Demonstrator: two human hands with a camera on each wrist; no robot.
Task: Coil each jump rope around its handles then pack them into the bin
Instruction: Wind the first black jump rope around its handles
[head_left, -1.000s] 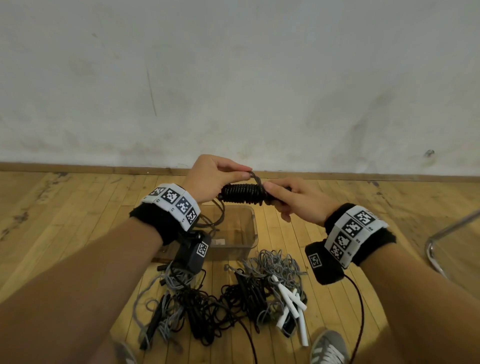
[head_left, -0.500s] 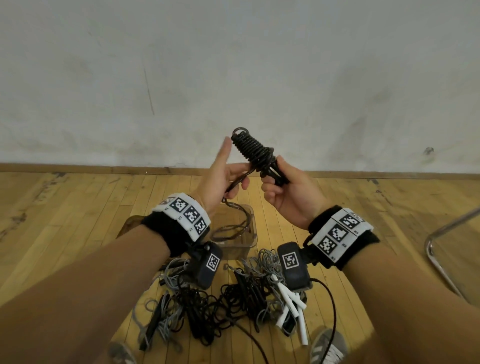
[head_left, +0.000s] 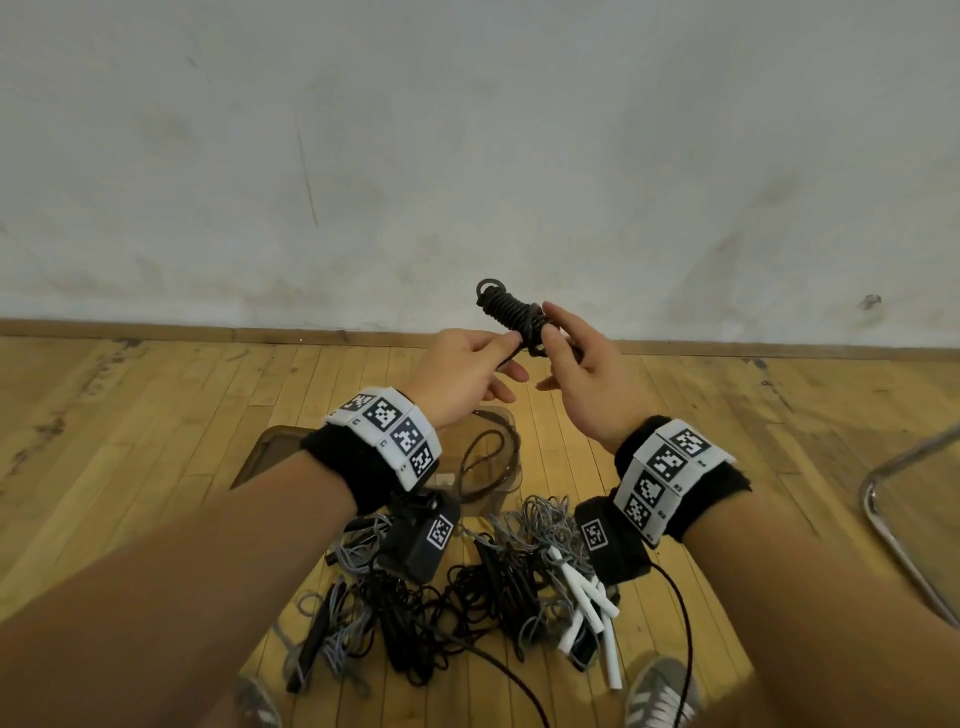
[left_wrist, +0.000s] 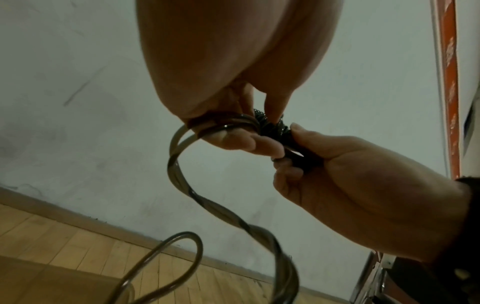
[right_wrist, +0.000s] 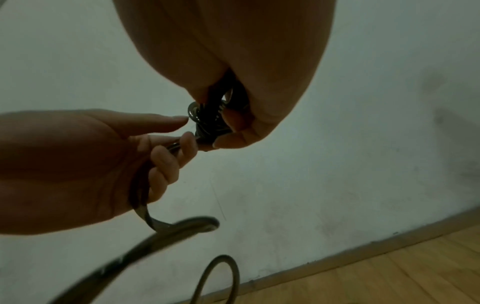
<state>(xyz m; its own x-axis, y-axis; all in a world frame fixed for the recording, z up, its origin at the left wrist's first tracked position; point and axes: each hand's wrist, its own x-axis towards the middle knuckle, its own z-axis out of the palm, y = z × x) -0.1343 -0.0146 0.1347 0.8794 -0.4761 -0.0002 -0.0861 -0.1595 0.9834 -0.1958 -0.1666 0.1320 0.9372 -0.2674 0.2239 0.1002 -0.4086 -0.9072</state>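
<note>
the white wall fills the top of the head view, from 9 through 12 to 3 o'clock, and the wooden floor spreads below it. at 3 to 4 o'clock a bent chrome tube curves in from the edge. at 6 o'clock lies a tangled pile of jump ropes — black and grey cords, with white handles on its 3 o'clock side. just beyond the pile, toward 12 o'clock, stands the clear bin, partly behind the left wrist; a loop of dark cord hangs down in or in front of it, which one i cannot tell.

both forearms reach in from the lower corners, each with a black wristband carrying white coded tags. the left hand sits just at 9 o'clock of centre, its fingers curled round the free, doubled length of cord; in the left wrist view that cord twists downward in a loop. the right hand is close beside it, at its 3 o'clock, fingers and thumb pinching the lower end of the coiled black jump rope. the bundle is held in the air near the middle of the view — tilted, its upper end pointing to 11 o'clock against the wall, with a small loop at the tip. the two hands almost touch at the bundle's base.

a grey shoe shows at 5 o'clock.
</note>
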